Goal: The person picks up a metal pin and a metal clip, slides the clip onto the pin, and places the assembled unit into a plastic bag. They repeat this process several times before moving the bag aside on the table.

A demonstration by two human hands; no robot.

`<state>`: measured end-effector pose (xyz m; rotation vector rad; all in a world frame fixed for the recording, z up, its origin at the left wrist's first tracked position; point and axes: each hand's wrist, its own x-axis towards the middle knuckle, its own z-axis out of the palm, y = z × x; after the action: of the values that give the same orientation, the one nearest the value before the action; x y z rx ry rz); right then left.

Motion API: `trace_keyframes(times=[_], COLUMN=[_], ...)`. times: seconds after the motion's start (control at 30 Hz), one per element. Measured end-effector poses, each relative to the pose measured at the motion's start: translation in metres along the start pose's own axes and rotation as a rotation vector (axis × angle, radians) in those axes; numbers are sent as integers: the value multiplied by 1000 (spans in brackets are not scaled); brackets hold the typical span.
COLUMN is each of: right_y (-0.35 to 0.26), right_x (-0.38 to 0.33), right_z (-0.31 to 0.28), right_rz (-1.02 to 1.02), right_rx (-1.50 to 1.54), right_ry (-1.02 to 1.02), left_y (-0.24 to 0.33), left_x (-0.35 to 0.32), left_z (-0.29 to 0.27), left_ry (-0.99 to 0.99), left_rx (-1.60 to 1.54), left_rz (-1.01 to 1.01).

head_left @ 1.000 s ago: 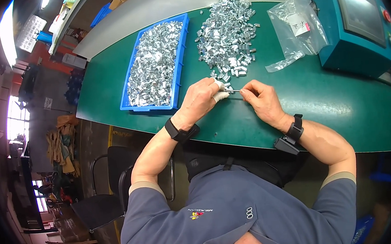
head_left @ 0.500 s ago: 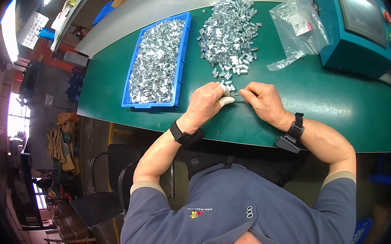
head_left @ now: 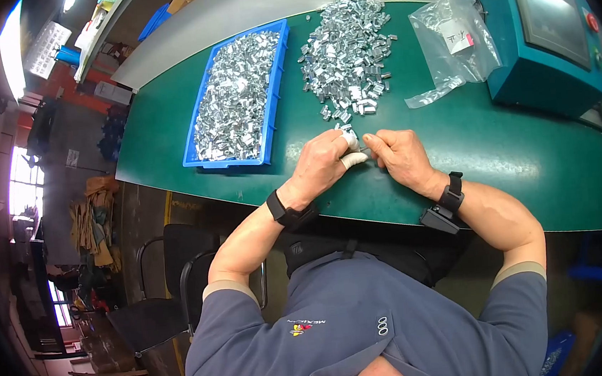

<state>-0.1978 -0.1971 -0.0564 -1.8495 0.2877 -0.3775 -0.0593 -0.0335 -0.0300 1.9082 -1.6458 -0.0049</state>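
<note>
My left hand (head_left: 319,163) is closed in a pinch, with white covers on its thumb and forefinger. What sits between those fingertips is too small and hidden to make out. Close beside it, my right hand (head_left: 402,157) pinches a thin metal rod (head_left: 364,148) that points toward the left fingertips. Just beyond both hands lies a heap of small shiny metal pieces (head_left: 347,55), its near end reaching almost to the left fingers. To the left of the heap, a blue tray (head_left: 268,137) is filled with similar metal pieces (head_left: 236,97).
A clear plastic bag (head_left: 457,45) with a white label lies right of the heap. Beyond it stands a teal machine (head_left: 546,88) with a screen and a red button. The green tabletop (head_left: 500,170) ends just in front of my body. A black chair (head_left: 185,259) stands at lower left.
The rod between my hands is now tilted differently and shows less. My right fingertips have come slightly nearer the left ones. The whole view has shifted a little.
</note>
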Motion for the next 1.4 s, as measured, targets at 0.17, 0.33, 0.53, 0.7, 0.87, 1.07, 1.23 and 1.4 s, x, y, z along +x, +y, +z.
trace_keyframes(times=[0.17, 0.33, 0.53, 0.7, 0.87, 1.07, 1.23, 1.4], right_y=[7, -2, 5, 4, 6, 2, 5, 1], right_x=[1, -2, -2, 2, 2, 2, 4, 2], right_z=[1, 1, 1, -1, -1, -1, -2, -6], right_rz=[0, 15, 49, 75, 81, 100, 112, 122], right_rx=[114, 70, 221, 274, 292, 308, 313, 286], right_ry=[6, -59, 23, 62, 81, 81, 84, 83], left_y=[11, 9, 4, -53, -84, -39, -26, 10], left_x=[-6, -14, -19, -38, -29, -31, -47, -73], left_z=[1, 4, -25, -86, -115, -45, -57, -82], left_ry=[47, 102, 98, 271, 302, -122, -272, -252], left_rx=[-160, -65, 50, 294, 521, 211, -169, -660], left_rz=[-138, -46, -45, -245, -243, -151, -179, -466])
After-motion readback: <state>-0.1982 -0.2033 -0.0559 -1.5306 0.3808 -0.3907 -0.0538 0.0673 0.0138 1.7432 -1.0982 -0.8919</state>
